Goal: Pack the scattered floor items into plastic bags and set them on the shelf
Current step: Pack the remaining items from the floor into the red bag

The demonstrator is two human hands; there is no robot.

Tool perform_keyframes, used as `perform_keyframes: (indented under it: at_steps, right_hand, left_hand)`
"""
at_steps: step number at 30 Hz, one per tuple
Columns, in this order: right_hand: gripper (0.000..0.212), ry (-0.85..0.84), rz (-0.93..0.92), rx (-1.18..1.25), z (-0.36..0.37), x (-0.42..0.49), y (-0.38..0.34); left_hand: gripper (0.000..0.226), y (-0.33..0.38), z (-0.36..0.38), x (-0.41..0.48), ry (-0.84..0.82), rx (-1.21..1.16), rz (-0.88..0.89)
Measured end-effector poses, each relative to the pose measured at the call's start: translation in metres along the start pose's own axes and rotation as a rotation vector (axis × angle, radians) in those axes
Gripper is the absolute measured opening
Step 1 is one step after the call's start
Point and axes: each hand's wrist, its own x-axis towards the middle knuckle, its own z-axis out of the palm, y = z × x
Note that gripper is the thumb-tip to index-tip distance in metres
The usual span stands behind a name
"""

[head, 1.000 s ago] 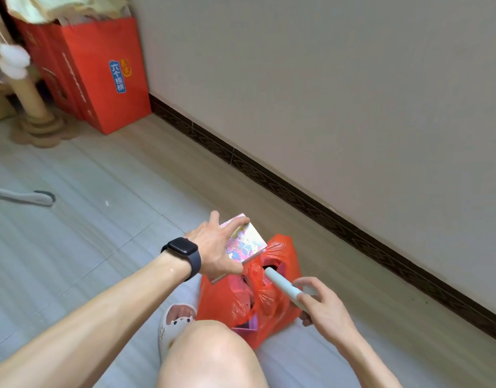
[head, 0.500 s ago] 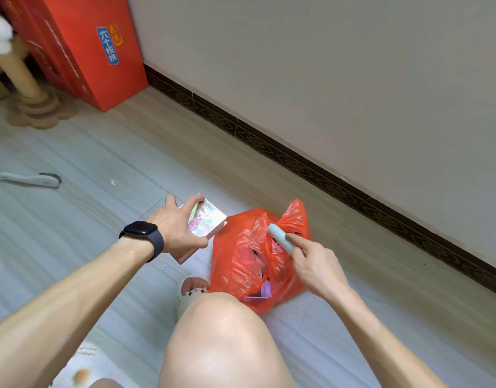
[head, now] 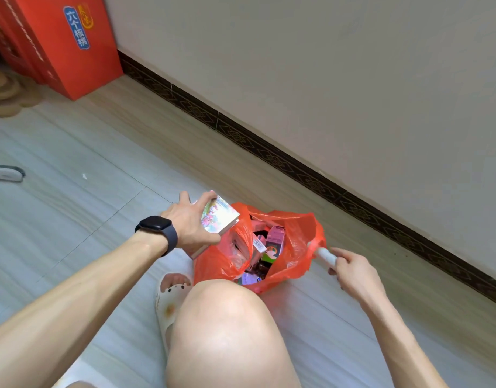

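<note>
Left hand (head: 189, 225) grips colourful flat box (head: 220, 215), thumb on near edge, fingers hooked over far edge. Box tilted, its lower corner touching left rim of orange plastic bag (head: 297, 239), which sits on floor just right of that hand. Bag mouth open, small cartons inside, pink carton (head: 275, 239) upright near middle. Right hand (head: 352, 271) curled round pale tube (head: 326, 254); tube tip touches bag's right rim, just left of that hand. Black watch (head: 157, 229) on left wrist. White brush (head: 6, 173) on floor, well left of left hand.
</note>
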Motion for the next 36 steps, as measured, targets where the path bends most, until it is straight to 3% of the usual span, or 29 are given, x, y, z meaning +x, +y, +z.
perform_keyframes:
  at_steps: [4,7,9,13,19,23,27,29,31,33,34,36]
  right_hand:
    - [0.044,0.204,-0.034,0.095,-0.019,-0.030,-0.004]
    - [0.042,0.237,-0.160,0.199,-0.024,-0.046,-0.030]
    - [0.041,0.184,-0.265,0.197,-0.022,-0.045,-0.055]
    - [0.043,0.038,-0.408,-0.075,-0.004,-0.020,-0.105]
    - [0.017,-0.304,-0.358,-0.639,0.047,0.049,-0.141]
    - [0.020,-0.295,-0.306,-0.696,0.069,0.078,-0.131]
    - [0.035,-0.298,-0.374,-0.540,0.078,0.085,-0.095]
    - [0.022,-0.262,-0.383,-0.361,0.079,0.076,-0.079]
    - [0.033,-0.199,-0.317,0.135,0.072,0.062,-0.074]
    - [0.043,-0.334,-0.153,0.727,0.064,0.049,-0.076]
    - [0.048,-0.434,-0.100,0.892,0.061,0.048,-0.076]
    - [0.047,-0.498,-0.136,0.902,0.060,0.049,-0.075]
  left_hand:
    - [0.090,0.027,0.000,0.008,-0.010,-0.086,0.045]
    - [0.091,0.052,-0.002,0.019,-0.017,-0.161,0.083]
    - [0.092,0.065,-0.003,0.022,-0.012,-0.145,0.101]
    - [0.086,0.062,0.003,0.023,0.026,0.018,0.067]
    - [0.084,0.018,0.003,0.016,0.000,0.064,-0.081]
    - [0.091,0.006,0.001,0.015,0.003,0.025,-0.106]
    - [0.093,0.014,0.002,0.021,0.017,-0.123,-0.057]
    - [0.095,0.024,0.003,0.023,0.033,-0.153,0.024]
    - [0.096,0.039,0.006,0.025,0.039,-0.109,0.133]
    - [0.098,0.056,0.011,0.028,0.058,-0.014,0.265]
    - [0.099,0.065,0.016,0.030,0.070,0.034,0.331]
    - [0.101,0.081,0.025,0.034,0.094,0.085,0.434]
